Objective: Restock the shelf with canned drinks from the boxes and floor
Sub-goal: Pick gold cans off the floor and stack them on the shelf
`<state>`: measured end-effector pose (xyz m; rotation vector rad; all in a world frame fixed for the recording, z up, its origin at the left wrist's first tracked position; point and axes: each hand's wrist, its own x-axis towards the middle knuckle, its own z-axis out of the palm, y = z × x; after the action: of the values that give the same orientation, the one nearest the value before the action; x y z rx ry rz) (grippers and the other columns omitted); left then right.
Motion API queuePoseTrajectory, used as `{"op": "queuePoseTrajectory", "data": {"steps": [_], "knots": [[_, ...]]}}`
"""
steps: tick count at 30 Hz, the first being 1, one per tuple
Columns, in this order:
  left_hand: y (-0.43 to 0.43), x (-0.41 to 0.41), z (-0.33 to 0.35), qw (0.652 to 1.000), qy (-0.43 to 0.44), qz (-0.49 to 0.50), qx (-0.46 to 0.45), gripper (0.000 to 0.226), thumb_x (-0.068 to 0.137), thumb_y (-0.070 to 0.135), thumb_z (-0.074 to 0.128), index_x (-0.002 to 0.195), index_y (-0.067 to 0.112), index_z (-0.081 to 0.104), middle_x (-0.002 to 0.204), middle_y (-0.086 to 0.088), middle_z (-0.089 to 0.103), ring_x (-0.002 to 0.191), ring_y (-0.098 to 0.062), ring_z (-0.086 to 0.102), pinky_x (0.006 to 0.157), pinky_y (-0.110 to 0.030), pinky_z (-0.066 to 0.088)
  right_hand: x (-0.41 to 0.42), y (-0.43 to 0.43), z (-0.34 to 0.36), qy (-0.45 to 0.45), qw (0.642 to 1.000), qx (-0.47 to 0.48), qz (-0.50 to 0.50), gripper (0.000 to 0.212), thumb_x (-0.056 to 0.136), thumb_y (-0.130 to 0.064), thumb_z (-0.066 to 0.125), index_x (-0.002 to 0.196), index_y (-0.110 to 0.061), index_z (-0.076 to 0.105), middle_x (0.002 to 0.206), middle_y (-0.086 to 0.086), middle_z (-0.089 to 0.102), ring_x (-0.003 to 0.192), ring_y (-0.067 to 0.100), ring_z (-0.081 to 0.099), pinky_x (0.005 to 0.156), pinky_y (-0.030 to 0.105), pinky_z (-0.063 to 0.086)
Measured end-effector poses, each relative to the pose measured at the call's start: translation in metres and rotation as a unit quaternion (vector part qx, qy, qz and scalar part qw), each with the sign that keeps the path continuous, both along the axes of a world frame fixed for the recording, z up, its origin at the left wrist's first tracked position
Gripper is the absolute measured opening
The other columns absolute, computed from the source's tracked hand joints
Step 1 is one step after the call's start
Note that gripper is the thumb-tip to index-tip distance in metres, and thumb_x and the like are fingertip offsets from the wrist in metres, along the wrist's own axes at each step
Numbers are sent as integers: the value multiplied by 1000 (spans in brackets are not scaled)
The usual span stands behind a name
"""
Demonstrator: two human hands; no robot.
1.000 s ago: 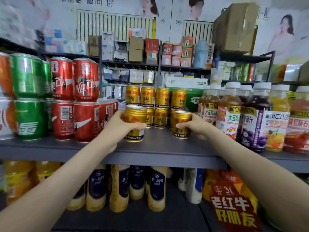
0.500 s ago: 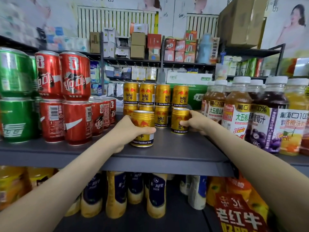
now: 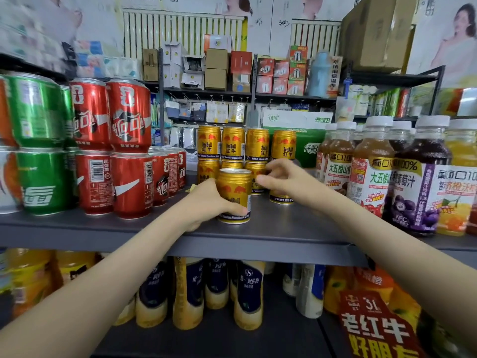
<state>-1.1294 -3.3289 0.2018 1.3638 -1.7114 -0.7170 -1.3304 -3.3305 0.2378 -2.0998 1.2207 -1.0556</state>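
The shop is crowded with goods, and the grey metal shelf (image 3: 284,228) at chest height carries drinks in blocks: green cans (image 3: 38,151) and red cola cans (image 3: 129,151) two high on the left, juice bottles (image 3: 374,171) on the right, and stacked gold cans (image 3: 232,144) at the back of the middle stretch. Pale bottles (image 3: 247,293) stand on the level below.

The person's left hand (image 3: 206,202) grips a gold can (image 3: 235,195), fingers and thumb wrapped round its lower half. That can stands upright on the shelf, in front of the stack and nearer the front edge. The right hand (image 3: 284,179) hangs with bent fingers over a second gold can (image 3: 281,198), which stands just right of the first and close against the stack. The hand is blurred and hides the can's top, so I cannot tell whether it holds the can or only hovers above it.

To my eye the job is well along but not finished. The back rows of gold cans are already built, and these two start a front row. Bare shelf remains between the cola and the juice, with room for more cans. The boxes and the floor are out of sight, so I cannot say how many cans are left to bring up.
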Motion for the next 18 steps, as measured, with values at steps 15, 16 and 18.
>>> {"op": "queuePoseTrajectory", "data": {"steps": [15,16,18], "knots": [[15,-13,25,952,-303,-10,-31,70,82,55,62,137,18,40,138,-3,48,121,-19,49,100,-34,44,-16,-17,20,-207,977,13,-45,49,66,-23,84,107,-17,59,107,3,68,100,18,64,95,41,50],[13,-14,26,946,-323,-12,-20,69,83,56,61,137,19,40,138,-3,48,121,-20,49,100,-33,43,-21,-22,28,-215,974,-2,-66,56,63,-26,86,111,-15,59,108,3,68,100,19,64,93,43,50],[9,-16,28,929,-370,-18,6,69,85,59,56,140,22,38,140,-3,46,124,-21,47,97,-30,39,-28,-33,40,-221,970,-20,-96,73,58,-31,88,120,-13,54,112,3,65,102,20,63,89,41,52]]}}
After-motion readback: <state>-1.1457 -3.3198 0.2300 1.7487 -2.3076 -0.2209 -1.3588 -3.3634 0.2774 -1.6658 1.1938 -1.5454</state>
